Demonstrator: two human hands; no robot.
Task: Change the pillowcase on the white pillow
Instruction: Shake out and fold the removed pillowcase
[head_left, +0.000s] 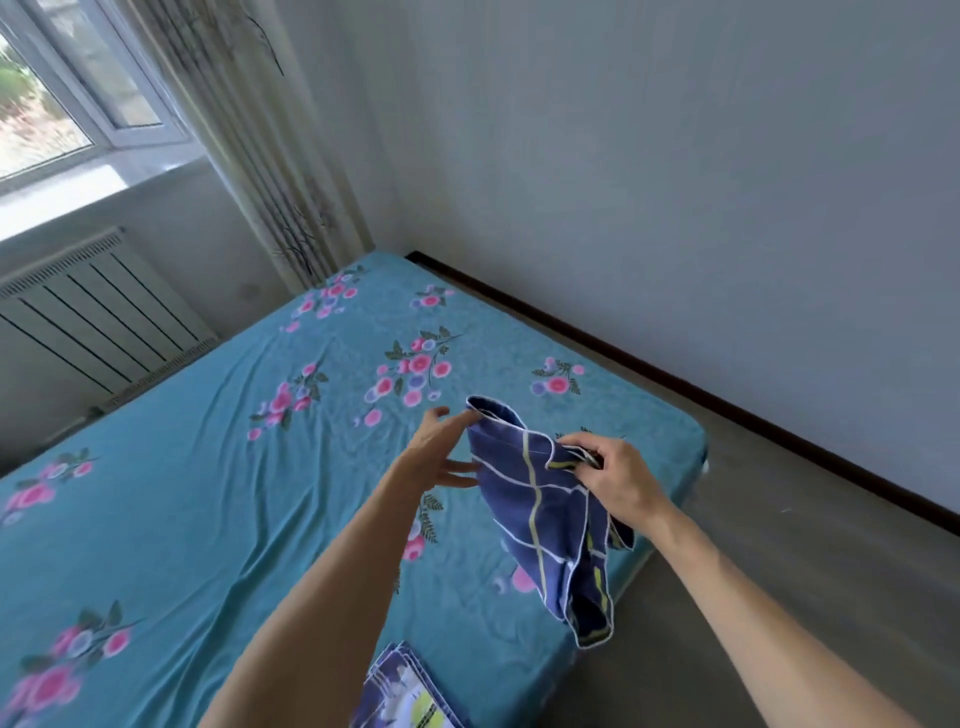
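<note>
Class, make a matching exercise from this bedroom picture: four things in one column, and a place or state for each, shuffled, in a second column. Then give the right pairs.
Column 1
1. navy pillowcase
2. left hand
3. radiator
4. folded patterned cloth

Column 2
A. under the window, at the left
B. lying on the bed at the bottom edge of the picture
C. held up over the teal floral bed sheet, hanging down
D. open, fingers spread, at the cloth's upper corner

Pairs: 1-C, 2-D, 3-A, 4-B
</note>
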